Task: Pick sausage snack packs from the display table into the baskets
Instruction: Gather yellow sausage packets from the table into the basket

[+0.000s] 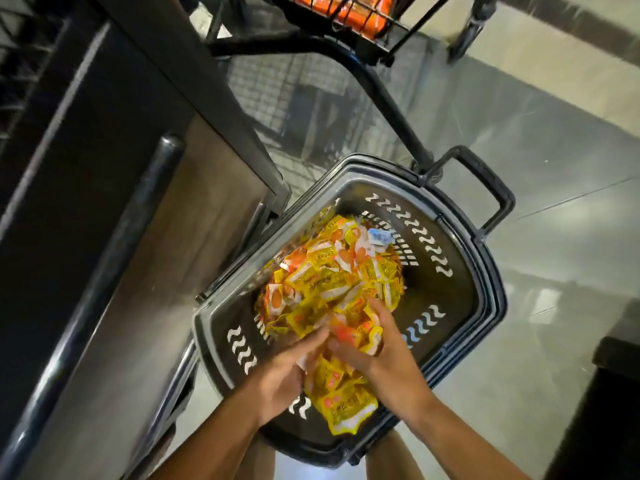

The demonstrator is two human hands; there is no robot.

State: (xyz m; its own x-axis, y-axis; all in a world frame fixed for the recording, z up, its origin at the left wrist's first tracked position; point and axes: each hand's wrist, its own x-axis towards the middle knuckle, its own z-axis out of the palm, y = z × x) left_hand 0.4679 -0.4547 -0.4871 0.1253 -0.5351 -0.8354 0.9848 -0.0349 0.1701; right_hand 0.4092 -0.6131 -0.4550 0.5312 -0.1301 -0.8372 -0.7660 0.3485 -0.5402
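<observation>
Both hands over basket: left hand & right hand fingers curled round snack packs, pile in basket directly below, bunch hangs toward near rim.

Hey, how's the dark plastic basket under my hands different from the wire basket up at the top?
The plastic basket has solid dark walls with wavy slots; the wire basket is an open black metal grid. The plastic basket holds a heap of yellow snack packs, while the wire basket shows orange packaging. The plastic basket sits whole in view, close beneath both hands; the wire basket is farther off and cut by the frame's edge. Both are dark and hold packaged goods.
</observation>
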